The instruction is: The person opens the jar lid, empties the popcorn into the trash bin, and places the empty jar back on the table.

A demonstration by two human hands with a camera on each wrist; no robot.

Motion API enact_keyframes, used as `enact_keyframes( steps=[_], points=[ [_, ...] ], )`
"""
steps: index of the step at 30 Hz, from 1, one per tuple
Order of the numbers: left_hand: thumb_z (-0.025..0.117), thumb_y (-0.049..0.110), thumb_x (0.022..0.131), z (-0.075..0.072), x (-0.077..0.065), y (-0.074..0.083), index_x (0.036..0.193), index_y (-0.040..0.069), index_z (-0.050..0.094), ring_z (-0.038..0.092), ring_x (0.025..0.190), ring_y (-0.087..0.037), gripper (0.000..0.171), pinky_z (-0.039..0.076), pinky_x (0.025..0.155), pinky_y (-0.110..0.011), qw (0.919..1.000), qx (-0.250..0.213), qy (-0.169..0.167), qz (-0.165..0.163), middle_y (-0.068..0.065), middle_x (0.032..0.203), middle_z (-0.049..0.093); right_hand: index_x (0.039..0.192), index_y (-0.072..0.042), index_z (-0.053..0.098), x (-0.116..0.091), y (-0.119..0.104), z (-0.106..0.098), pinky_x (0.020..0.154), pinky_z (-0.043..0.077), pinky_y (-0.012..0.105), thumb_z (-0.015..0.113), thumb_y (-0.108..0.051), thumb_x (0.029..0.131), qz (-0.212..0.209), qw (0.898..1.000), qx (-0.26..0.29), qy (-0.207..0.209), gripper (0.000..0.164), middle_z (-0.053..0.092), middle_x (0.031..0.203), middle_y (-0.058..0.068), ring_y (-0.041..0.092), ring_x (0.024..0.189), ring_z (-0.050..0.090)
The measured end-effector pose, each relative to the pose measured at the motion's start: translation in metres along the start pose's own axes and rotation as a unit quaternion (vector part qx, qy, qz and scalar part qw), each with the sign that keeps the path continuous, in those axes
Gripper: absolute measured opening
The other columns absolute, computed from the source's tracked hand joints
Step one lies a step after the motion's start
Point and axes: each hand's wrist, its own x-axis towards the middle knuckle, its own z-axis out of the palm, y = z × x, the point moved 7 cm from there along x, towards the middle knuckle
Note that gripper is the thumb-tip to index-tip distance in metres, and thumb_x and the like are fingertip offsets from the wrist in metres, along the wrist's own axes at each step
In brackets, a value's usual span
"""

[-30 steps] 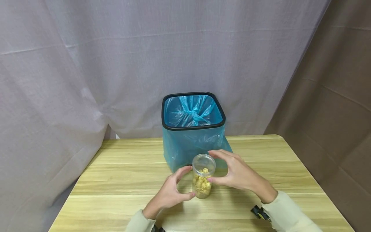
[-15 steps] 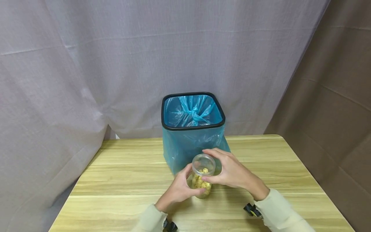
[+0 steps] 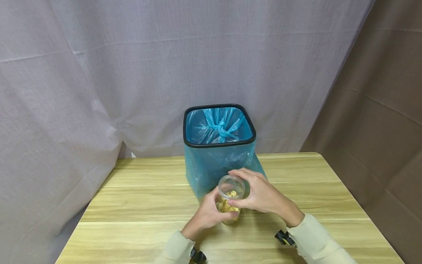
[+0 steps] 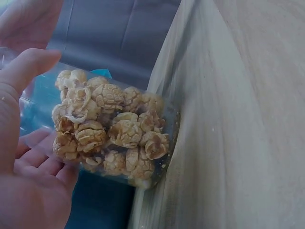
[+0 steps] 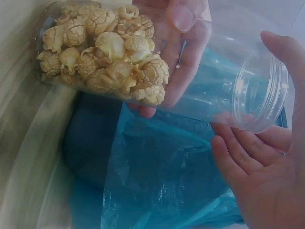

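Note:
A clear plastic jar (image 3: 231, 187) stands upright on the wooden table, its lower half full of pale yellow popcorn (image 5: 102, 52). My left hand (image 3: 206, 212) grips the jar's lower body, thumb in front and fingers round the far side. In the left wrist view its thumb (image 4: 35, 62) lies along the jar wall. Higher up, my right hand (image 3: 260, 194) holds the jar by its ridged rim (image 5: 259, 90), thumb on the near side and fingers behind. Whether a clear lid sits on that rim is hard to tell.
Right behind the jar stands a square bin (image 3: 219, 146) with a black rim and a blue plastic bag lining it. The bag is knotted inside. The wooden table (image 3: 141, 205) extends to both sides, with a grey curtain (image 3: 158, 73) behind it.
Both hands have come in around the jar. The left moved right and took hold of its lower body; the right moved slightly left and drew in around the rim. The jar stayed in place.

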Motion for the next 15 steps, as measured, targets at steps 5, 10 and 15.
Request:
enact_keyframes(
  steps=[5, 10, 15],
  points=[
    [0.08, 0.041, 0.075, -0.002, -0.004, 0.001, 0.138, 0.029, 0.045, 0.052, 0.125, -0.01, 0.073, 0.045, 0.101, -0.036, 0.9997, 0.022, 0.003, 0.001, 0.013, 0.136, 0.056, 0.131, -0.021, 0.056, 0.0, -0.006, -0.001, 0.086, 0.055, 0.031, 0.079, -0.057, 0.07, -0.014, 1.0, -0.003, -0.007, 0.075, 0.059, 0.119, -0.017, 0.003, 0.105, 0.06],
    [0.082, 0.036, 0.074, -0.006, -0.008, 0.006, 0.135, 0.028, 0.049, 0.054, 0.124, -0.009, 0.07, 0.045, 0.103, -0.036, 0.9996, 0.026, 0.012, 0.01, 0.011, 0.131, 0.06, 0.132, -0.024, 0.054, -0.001, -0.009, -0.003, 0.084, 0.055, 0.03, 0.076, -0.061, 0.071, -0.022, 1.0, -0.002, -0.018, 0.075, 0.06, 0.12, -0.014, 0.006, 0.105, 0.061],
    [0.084, 0.037, 0.072, -0.011, -0.011, 0.01, 0.134, 0.024, 0.05, 0.058, 0.117, -0.01, 0.072, 0.049, 0.098, -0.03, 0.9996, 0.021, 0.018, 0.007, 0.006, 0.125, 0.064, 0.132, -0.023, 0.054, -0.001, -0.012, -0.005, 0.083, 0.055, 0.03, 0.076, -0.061, 0.07, -0.024, 0.999, 0.0, -0.022, 0.075, 0.06, 0.121, -0.014, 0.006, 0.106, 0.06]
  ],
)
